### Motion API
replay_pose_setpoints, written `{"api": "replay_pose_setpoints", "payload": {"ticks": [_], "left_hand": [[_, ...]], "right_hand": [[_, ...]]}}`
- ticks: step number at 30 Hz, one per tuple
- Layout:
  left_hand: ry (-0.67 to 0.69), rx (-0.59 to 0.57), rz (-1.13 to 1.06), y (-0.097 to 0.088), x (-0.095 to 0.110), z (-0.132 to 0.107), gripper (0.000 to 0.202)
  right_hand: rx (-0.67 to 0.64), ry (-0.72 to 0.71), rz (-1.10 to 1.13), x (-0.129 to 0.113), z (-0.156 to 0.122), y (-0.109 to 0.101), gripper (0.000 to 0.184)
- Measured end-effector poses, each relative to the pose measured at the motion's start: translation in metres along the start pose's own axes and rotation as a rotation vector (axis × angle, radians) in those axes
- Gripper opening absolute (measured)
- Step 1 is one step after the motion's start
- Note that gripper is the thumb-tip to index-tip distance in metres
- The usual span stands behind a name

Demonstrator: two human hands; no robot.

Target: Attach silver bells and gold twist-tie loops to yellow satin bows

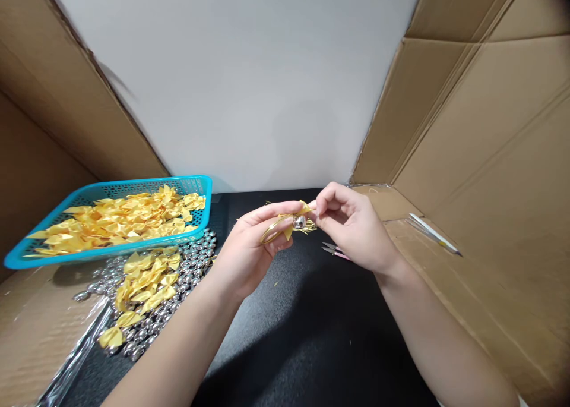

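My left hand (249,246) and my right hand (351,223) meet above the black mat (303,324). Between their fingertips is a small silver bell (299,221) with a yellow ribbon bow (304,208) and a loop of gold cord (272,231). The left hand's fingers curl round the cord loop and the bell. Thumb and forefinger of the right hand pinch the bow at the bell's top. Both hands are closed.
A blue plastic basket (27,255) full of yellow bows stands at the left. In front of it lie loose yellow bows (145,282) on a heap of silver bells (196,255). Small snips (335,251) lie behind my right hand. A white pen-like tool (434,233) rests on the cardboard at right.
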State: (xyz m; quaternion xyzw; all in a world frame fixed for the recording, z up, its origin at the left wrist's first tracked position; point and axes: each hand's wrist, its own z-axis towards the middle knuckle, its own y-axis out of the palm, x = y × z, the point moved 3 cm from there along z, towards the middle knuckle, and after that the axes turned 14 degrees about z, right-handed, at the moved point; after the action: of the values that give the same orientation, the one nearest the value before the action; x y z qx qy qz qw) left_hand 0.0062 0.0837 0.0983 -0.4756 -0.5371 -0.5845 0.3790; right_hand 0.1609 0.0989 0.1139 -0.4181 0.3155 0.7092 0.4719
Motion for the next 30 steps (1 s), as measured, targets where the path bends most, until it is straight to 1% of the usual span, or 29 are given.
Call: {"api": "replay_pose_setpoints", "payload": {"ticks": [9,12,16,24,30], "left_hand": [[-0.021,-0.006,-0.026,0.0002,-0.0007,0.0001,0.016],[-0.006,-0.019,-0.066,0.0002,-0.001,0.0002,0.013],[0.016,-0.027,-0.098,0.0018,0.0003,-0.0006,0.018],[-0.015,-0.035,-0.06,0.0023,0.0021,-0.0004,0.007],[-0.006,-0.051,-0.055,0.0034,0.0025,0.001,0.011]], "right_hand": [[0.005,-0.048,-0.167,-0.003,-0.0026,-0.0021,0.016],[0.002,-0.057,-0.197,-0.0031,-0.0027,-0.0019,0.016],[0.004,-0.056,-0.2,-0.003,-0.0028,-0.0017,0.016],[-0.004,-0.08,-0.21,-0.0055,-0.0033,-0.0016,0.017],[-0.008,-0.086,-0.203,-0.0063,-0.0034,-0.0015,0.018]]}}
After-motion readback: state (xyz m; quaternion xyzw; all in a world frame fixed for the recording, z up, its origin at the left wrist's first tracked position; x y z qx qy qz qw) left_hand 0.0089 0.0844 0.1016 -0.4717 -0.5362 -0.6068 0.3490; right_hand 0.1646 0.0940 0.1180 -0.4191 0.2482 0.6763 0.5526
